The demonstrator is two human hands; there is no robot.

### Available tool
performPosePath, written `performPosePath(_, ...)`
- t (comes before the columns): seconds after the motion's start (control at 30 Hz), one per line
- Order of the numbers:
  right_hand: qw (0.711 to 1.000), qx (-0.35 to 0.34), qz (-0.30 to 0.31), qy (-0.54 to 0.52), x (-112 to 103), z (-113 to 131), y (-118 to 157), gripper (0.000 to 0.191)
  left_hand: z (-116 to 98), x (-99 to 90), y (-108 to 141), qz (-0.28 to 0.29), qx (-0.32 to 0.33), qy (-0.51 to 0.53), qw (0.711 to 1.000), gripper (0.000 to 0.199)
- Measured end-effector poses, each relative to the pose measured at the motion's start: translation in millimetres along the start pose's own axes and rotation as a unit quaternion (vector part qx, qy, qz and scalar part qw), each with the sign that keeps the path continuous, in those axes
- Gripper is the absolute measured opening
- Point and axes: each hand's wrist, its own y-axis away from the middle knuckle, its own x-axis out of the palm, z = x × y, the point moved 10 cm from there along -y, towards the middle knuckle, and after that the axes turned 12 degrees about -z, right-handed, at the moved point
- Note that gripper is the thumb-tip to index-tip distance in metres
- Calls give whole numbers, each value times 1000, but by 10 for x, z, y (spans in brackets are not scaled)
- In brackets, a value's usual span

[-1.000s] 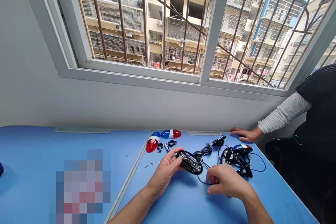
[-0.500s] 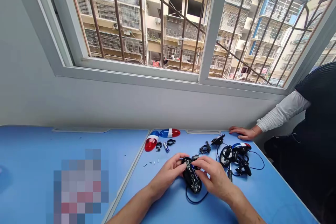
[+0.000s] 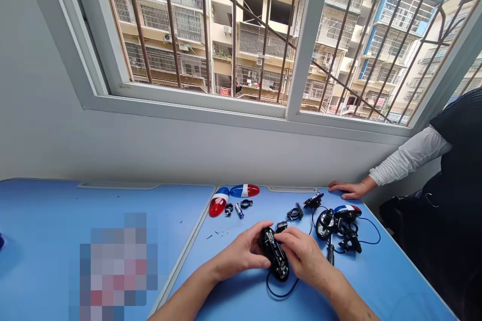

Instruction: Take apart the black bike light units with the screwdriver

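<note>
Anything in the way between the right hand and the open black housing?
Nothing visible. The right hand has its fingertips at the housing, opposite the left hand. The black cable loops on the near side, clear of the open face.

Right hand (image 3: 306,255) moved in to open black housing (image 3: 277,257), earlier apart.

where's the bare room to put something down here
Bare: the near part of the right table, between the right forearm, black clamps and right edge; also the left table, between the blurred patch and right table. Crowded: around the clamps and screwdriver, and by the coloured covers and screws.
</note>
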Motion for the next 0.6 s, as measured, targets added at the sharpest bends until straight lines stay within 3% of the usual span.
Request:
performPosePath(0.3, 1000, -5, 16, 13, 55, 57, -11, 29, -49, -85, 17, -12, 15, -190, 982, 75)
performPosePath(0.43, 999, -9, 22, 26, 64, 68, -10, 28, -180, -6, 35, -3, 50, -290, 956, 63)
performPosePath(0.6, 999, -12, 22, 47, 99, 45, 1, 27, -248, 71, 58, 9, 58, -341, 938, 52)
